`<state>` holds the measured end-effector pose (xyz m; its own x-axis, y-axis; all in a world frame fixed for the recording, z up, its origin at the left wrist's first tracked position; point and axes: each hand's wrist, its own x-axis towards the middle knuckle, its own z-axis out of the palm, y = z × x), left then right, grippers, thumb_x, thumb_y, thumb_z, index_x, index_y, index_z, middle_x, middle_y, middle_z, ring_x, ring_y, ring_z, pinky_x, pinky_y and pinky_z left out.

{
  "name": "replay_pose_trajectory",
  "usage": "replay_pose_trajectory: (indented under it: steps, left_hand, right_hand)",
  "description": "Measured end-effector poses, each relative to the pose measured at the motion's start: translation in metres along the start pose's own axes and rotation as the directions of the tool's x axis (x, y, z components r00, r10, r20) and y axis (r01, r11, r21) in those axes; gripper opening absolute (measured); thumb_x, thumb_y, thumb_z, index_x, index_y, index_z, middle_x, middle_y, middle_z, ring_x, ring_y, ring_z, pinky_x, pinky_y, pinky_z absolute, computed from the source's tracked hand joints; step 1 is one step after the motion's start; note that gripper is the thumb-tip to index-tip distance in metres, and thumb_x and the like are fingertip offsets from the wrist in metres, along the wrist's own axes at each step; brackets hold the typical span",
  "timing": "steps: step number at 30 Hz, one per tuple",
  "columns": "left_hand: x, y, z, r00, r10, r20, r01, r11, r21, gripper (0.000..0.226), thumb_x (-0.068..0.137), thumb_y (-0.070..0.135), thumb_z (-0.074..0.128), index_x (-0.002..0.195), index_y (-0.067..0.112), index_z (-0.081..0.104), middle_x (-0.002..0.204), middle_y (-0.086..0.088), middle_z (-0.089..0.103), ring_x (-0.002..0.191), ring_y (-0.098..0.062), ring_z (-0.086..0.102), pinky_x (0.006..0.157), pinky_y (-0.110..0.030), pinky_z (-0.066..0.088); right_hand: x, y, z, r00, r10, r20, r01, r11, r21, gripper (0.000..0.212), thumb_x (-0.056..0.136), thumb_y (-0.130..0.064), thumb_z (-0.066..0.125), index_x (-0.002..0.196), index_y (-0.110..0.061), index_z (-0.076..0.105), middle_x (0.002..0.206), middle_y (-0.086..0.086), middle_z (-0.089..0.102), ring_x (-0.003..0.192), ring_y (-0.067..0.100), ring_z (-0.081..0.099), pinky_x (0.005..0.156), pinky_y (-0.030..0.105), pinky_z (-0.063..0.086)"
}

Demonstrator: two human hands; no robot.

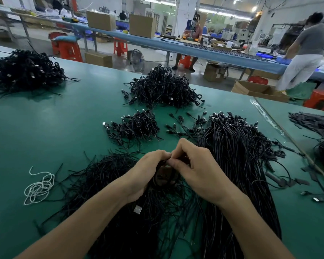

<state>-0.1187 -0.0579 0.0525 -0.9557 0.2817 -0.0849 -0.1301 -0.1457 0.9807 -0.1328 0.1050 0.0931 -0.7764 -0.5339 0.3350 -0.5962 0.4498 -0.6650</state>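
My left hand (145, 171) and my right hand (195, 169) meet over the green table (45, 128), fingertips together. Between them they hold a small coil of black cable (166, 176), with fingers curled round it. Under my forearms lies a spread of loose black ties and cables (108, 176). To the right a thick bundle of straight black USB cables (236, 150) runs toward me. A small heap of coiled cables (137, 126) sits just beyond my hands.
A bigger heap of coiled cables (163, 88) lies farther back and another heap (24, 70) at the far left. A white string (39, 186) lies at my left. Black strips (314, 122) cover the right table. Beyond stand cardboard boxes, red stools and two people.
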Motion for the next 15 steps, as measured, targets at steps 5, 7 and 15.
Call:
replay_pose_trajectory:
  steps: [5,7,15]
  left_hand:
    - [-0.004,0.002,-0.002,0.960,-0.207,0.187,0.231,0.966,-0.115,0.064,0.100,0.062,0.028,0.097,0.012,0.069,0.079,-0.014,0.069,0.053,-0.019,0.063,0.040,-0.023,0.048]
    - [-0.002,0.000,-0.003,0.957,-0.240,0.161,0.261,0.957,-0.129,0.066,0.098,0.065,0.032,0.078,0.011,0.065,0.057,-0.002,0.055,0.034,-0.008,0.038,0.031,-0.013,0.030]
    - [-0.003,-0.025,-0.017,0.973,-0.220,-0.064,0.211,0.970,-0.122,0.053,0.094,0.063,0.045,0.058,0.024,0.041,0.057,0.007,0.024,0.042,-0.008,0.019,0.035,-0.018,0.021]
  right_hand:
    - [0.006,0.004,0.005,0.998,-0.014,-0.064,0.015,1.000,0.019,0.017,0.092,-0.015,0.066,0.082,-0.021,0.055,0.078,-0.007,0.064,0.071,0.013,0.062,0.064,0.031,0.051]
    - [0.009,0.010,0.006,0.995,0.022,-0.093,-0.019,0.999,0.040,0.018,0.091,-0.016,0.068,0.080,-0.023,0.056,0.079,-0.007,0.064,0.068,0.011,0.062,0.062,0.029,0.051]
    - [0.010,0.044,0.009,0.939,0.338,-0.063,-0.316,0.921,0.230,0.023,0.098,-0.040,0.056,0.088,-0.022,0.067,0.077,-0.004,0.073,0.067,0.010,0.069,0.063,0.021,0.051]
